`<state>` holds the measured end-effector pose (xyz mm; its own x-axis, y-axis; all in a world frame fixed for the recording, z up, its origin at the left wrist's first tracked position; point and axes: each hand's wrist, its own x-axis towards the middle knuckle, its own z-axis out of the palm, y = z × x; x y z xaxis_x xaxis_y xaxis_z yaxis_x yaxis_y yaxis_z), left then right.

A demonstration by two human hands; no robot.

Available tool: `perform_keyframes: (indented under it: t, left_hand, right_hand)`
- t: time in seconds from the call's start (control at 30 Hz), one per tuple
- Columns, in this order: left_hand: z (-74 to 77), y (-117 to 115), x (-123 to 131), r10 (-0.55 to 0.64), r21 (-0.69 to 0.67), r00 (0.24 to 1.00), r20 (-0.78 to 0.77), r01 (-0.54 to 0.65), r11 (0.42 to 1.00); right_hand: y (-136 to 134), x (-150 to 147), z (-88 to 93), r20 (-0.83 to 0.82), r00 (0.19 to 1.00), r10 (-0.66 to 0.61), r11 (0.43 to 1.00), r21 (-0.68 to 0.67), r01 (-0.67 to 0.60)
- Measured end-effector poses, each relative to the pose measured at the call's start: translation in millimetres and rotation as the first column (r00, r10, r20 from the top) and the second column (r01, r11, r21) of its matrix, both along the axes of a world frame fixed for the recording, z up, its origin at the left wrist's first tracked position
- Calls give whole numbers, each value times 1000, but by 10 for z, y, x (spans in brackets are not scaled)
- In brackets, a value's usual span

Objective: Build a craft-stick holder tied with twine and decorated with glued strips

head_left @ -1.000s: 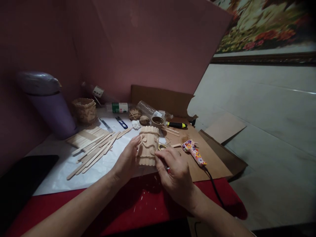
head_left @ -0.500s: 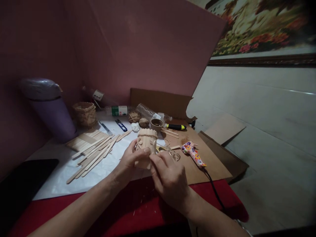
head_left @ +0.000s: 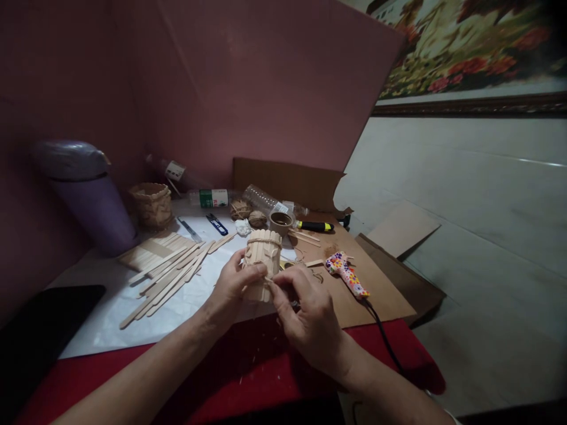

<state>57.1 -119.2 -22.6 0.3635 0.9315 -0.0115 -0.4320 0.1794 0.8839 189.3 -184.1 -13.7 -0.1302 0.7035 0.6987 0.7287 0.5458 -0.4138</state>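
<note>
My left hand is wrapped round the left side of a small craft-stick cup, its thumb lying across the front. Upright wooden sticks form the cup's wall, a twine band circles it below the rim, and small leaf-like pieces decorate the front. My right hand pinches thumb and forefinger at the cup's lower right side. What sits between those fingertips is too small to make out. Partly hidden behind the right hand, loose twine and gold-coloured scissor handles lie on the table.
Loose craft sticks spread over white paper at left. A flowered glue gun lies on cardboard at right, its cord hanging off the edge. Behind are a tape roll, twine balls, snips, plastic bottles and another decorated cup.
My right fingers have shifted slightly, and the hand has rolled open a little below the pinch, uncovering more of the cup's front. The left hand keeps its hold on the cup.
</note>
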Motion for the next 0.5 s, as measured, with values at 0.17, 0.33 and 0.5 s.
perform_keyframes:
  t: [0.17, 0.33, 0.5]
  left_hand:
    - [53, -37, -6, -28, -17, 999, 19, 28, 999]
    - [90, -66, -17, -69, -12, 997, 47, 69, 998]
    - [40, -42, -8, -64, 29, 996, 66, 63, 998]
  right_hand:
    - [6, 12, 18, -39, 999, 16, 999, -41, -17]
    - [8, 28, 30, -54, 999, 9, 998, -62, -12]
    - [1, 45, 38, -53, 999, 4, 997, -77, -8]
